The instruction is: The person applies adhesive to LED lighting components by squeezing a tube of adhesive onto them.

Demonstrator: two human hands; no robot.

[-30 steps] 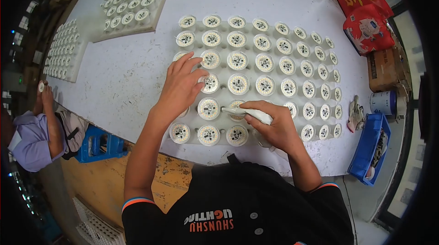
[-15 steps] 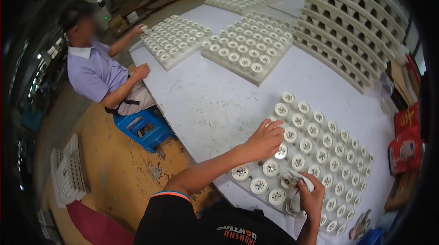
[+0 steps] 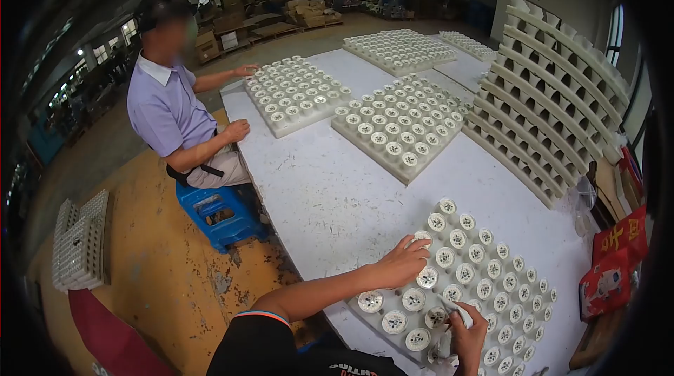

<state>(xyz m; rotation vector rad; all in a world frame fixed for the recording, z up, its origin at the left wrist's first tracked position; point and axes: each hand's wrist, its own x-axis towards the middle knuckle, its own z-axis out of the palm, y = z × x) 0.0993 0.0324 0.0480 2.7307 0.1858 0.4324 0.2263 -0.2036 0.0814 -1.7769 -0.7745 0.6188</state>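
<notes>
At far left, well apart from the grip, a stack of pale trays (image 3: 83,239) stands on the yellow floor (image 3: 165,264), with a dark red surface (image 3: 116,337) nearer the camera. To their right a co-worker in a lavender shirt (image 3: 158,109) sits on a blue stool (image 3: 217,218), one hand at the edge of a disc-filled tray (image 3: 309,122), well beyond the grip and to its left.

Near the grip, on its left, the person's left hand (image 3: 404,264) reaches over the edge of the working tray (image 3: 401,339), fingers curved and slightly parted among the cups; whether they pinch one cannot be told. Farther beyond the grip, a second filled tray (image 3: 372,156) lies on the white table (image 3: 316,186).

The right hand (image 3: 469,337) forms the grip itself: fingers closed around a soft white object (image 3: 460,314), its tapered end directed left over the working tray. Round discs (image 3: 464,273) bearing small dark parts lie in rows left of, beyond and right of the grip; contact between tip and disc is unclear.

Beyond the grip and to its right rises a tall stack of moulded trays (image 3: 547,95); nearer, at far right, stands a red bag (image 3: 609,285).
</notes>
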